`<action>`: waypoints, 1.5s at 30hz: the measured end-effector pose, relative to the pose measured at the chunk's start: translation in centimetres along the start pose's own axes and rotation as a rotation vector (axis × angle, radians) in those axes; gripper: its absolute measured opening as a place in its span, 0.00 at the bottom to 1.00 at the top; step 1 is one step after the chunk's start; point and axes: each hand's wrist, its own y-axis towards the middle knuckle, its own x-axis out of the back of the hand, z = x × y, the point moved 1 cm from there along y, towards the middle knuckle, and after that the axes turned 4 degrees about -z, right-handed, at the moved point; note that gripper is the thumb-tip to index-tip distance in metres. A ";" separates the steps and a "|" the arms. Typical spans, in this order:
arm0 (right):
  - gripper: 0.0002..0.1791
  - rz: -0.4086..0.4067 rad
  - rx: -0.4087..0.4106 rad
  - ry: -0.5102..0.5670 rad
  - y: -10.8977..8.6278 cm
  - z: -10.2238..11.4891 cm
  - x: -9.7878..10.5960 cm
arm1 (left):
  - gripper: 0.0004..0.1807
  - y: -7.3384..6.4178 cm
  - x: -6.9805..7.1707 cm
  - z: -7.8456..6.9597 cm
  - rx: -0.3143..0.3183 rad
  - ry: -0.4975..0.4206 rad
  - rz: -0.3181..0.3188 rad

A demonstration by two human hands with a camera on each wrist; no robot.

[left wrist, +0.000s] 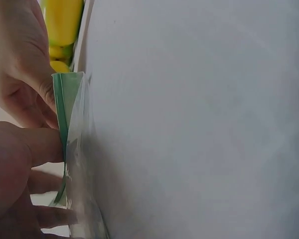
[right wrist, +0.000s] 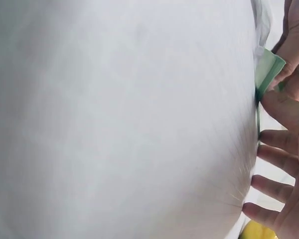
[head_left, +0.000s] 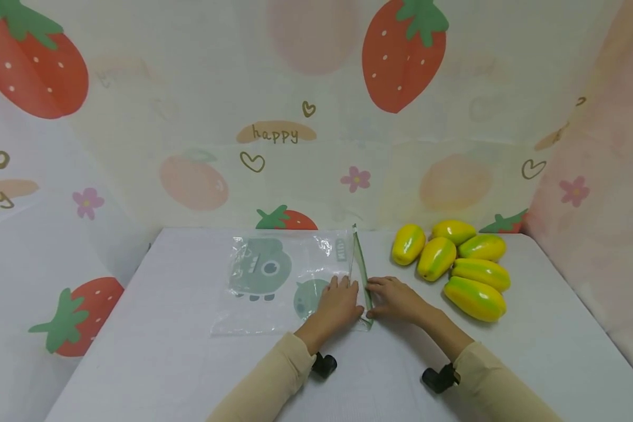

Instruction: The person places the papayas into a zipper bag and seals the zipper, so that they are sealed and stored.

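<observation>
A clear plastic zip bag with green cartoon prints lies flat on the table, its mouth facing right. Along that mouth runs a green zip strip, where the bag's edge stands partly raised. My left hand rests on the bag beside the mouth, fingers extended and thumb at the strip. Just across the strip, my right hand touches the green edge with its thumb. Its fingers are spread, tips down at the white tabletop. In the left wrist view the left thumb meets the strip.
Several glossy yellow-and-green papaya-shaped fruits lie in a cluster right of the bag, near the right forearm. The white-covered table backs onto a fruit-printed cloth. A black wrist camera sits at each cuff.
</observation>
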 end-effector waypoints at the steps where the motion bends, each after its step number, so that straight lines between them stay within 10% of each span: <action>1: 0.35 0.000 -0.005 -0.001 0.0 0.0 0.0 | 0.29 0.0 0.0 0.0 -0.008 0.004 0.006; 45: 0.32 -0.095 0.005 0.042 -1.1 0.3 1.5 | 0.34 -0.1 0.7 1.3 0.048 -0.039 0.005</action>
